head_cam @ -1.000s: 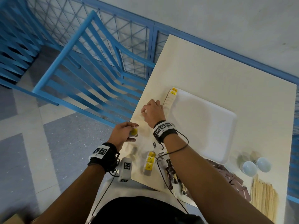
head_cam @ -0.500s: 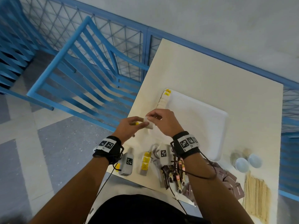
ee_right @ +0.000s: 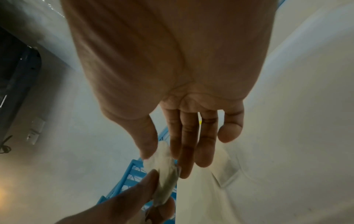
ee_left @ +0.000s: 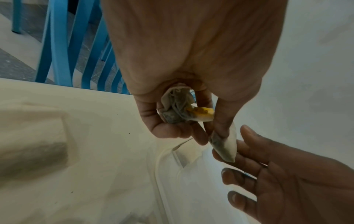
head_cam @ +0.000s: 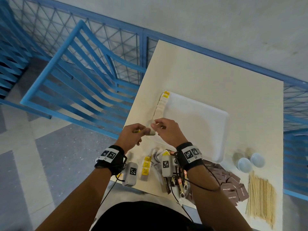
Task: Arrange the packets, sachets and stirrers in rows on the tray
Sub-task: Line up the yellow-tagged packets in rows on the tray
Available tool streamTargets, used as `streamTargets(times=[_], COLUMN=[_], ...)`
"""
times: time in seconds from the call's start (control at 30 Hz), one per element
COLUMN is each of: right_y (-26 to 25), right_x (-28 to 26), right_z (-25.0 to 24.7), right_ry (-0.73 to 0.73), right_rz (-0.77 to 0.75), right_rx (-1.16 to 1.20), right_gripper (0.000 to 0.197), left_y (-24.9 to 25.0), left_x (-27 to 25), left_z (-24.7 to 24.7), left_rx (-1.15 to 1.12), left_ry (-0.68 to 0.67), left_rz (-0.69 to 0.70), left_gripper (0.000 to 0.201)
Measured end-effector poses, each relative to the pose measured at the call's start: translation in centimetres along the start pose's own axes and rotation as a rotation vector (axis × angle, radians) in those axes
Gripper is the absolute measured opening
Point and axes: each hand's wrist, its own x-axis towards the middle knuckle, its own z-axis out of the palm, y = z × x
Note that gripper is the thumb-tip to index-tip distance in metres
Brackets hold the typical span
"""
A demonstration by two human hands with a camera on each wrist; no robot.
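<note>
A tea sachet (ee_left: 224, 145) is pinched at its upper end between the thumb and forefinger of the left hand (head_cam: 133, 135), its long axis hanging down and away from that grip toward the right hand (head_cam: 166, 132). Its free lower end is met by the right fingertips (ee_left: 247, 134); whether the right thumb and forefinger have closed on it is hard to tell in the blurred right wrist view, though a pinch seems likely. A second crumpled sachet with a yellow tag (ee_left: 201, 111) is kept curled in the left palm. Just beyond both grips lies the tray (head_cam: 208, 130), with a row of sachets (head_cam: 160, 105) laid along its left edge; the nearer end of that row appears open. The table edge (head_cam: 133, 114) lies close to the left.
</note>
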Motion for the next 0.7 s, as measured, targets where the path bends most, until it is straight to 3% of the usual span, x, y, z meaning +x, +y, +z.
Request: streamTargets(times=[0.17, 0.27, 0.37, 0.43, 0.7], right_y=[1.6, 3.2, 4.5, 4.8, 4.7], right_x=[-0.8, -0.4, 0.0, 0.0, 1.7], right_z=[0.7, 1.2, 1.2, 1.3, 3.6], right_ry=[0.030, 0.184, 0.296, 0.286, 0.248], right_rz=[0.024, 0.130, 0.262, 0.297, 0.302], right_rx=[0.056, 0.040, 0.054, 0.035, 0.009], right_gripper=[0.009, 0.008, 0.008, 0.011, 0.014], left_y=[-0.6, -1.0, -2.0, -2.4, -3.2], left_x=[-0.1, -0.3, -0.5, -0.6, -0.3], left_z=[0.1, 0.0, -0.4, -0.7, -1.7], left_rx=[0.014, -0.054, -0.116, -0.134, -0.086], left_ry=[-0.004, 0.014, -0.009, -0.032, -0.028], left_rz=[0.004, -0.107, -0.195, -0.226, -0.197], left_gripper=[0.025, 0.037, 0.023, 0.007, 0.014])
